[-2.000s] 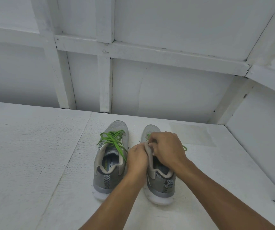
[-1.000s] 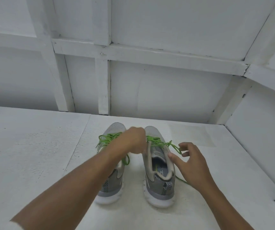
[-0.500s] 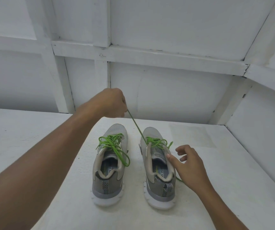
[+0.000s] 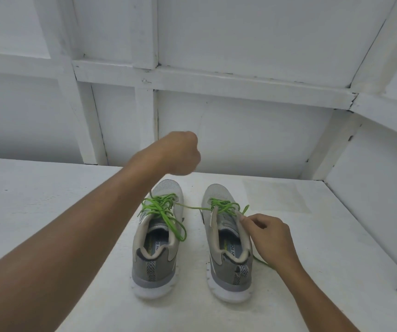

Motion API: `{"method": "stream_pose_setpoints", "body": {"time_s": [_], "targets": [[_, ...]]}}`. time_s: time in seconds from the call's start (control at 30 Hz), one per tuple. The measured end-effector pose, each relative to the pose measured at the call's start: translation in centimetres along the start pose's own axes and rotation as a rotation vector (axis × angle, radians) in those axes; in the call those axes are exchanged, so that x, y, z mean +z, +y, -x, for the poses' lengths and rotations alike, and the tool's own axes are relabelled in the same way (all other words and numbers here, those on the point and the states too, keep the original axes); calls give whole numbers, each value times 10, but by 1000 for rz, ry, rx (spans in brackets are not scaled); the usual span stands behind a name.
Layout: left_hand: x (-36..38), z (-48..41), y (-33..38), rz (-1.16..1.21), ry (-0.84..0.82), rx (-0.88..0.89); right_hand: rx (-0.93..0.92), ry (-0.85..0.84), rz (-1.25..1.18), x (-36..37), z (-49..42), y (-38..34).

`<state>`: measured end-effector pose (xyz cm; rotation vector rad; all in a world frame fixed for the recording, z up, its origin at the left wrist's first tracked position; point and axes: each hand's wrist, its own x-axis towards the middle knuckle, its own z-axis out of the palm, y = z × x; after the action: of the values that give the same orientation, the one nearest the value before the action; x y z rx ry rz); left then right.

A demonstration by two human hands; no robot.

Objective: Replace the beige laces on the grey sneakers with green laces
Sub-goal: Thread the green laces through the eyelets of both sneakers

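**Green laces on both sneakers; left fist raised, right hand at the right shoe**

Two grey sneakers stand side by side on the white surface (image 4: pixel 48 200), heels toward the camera, toes toward the white panelled wall (image 4: pixel 240 140). They sit near each other but do not touch.

Left sneaker (image 4: pixel 155 255): its green lace (image 4: pixel 160 210) is threaded through the eyelets and bunched in loose loops over the tongue. One long loop hangs down across the shoe's opening.

Right sneaker (image 4: pixel 228 259): its green lace (image 4: pixel 224 206) crosses the upper eyelets. A single loose strand (image 4: pixel 189 207) leaves the inner side of this shoe, spans the gap between the pair, passes over the left sneaker's lacing and goes out of sight under the left forearm. Another trailing end (image 4: pixel 262 262) lies on the surface just outside the right sneaker, partly hidden by the right wrist.

Left hand (image 4: pixel 180 153): held in the air above the toe of the left sneaker, fingers curled tight into a fist, knuckles away from the camera. The forearm hides where the strand goes, so I cannot tell if the fist has the lace in it.

Right hand (image 4: pixel 273 238): low, on the outer side of the right sneaker. Thumb and forefinger are closed in a pinch on the shoe's upper edge beside the top eyelet, right against the lace there. The other fingers are loosely curled behind.
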<state>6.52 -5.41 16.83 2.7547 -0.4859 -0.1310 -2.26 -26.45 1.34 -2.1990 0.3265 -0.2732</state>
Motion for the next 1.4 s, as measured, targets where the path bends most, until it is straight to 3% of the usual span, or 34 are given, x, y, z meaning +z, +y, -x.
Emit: {"method": "stream_pose_setpoints", "body": {"time_s": [0.17,0.37,0.43,0.8,1.4], "targets": [[23,5,19,100,-133,132,78,-12,-58,0,0,-1],[63,-5,28,263,60,201,132,-6,-103,4,-1,2],[79,-8,29,285,58,211,145,1,-111,5,-1,3],[136,-13,34,221,-31,171,224,-17,-218,3,0,-2],[146,-13,37,172,34,173,268,-34,-226,1,-1,-3]]}}
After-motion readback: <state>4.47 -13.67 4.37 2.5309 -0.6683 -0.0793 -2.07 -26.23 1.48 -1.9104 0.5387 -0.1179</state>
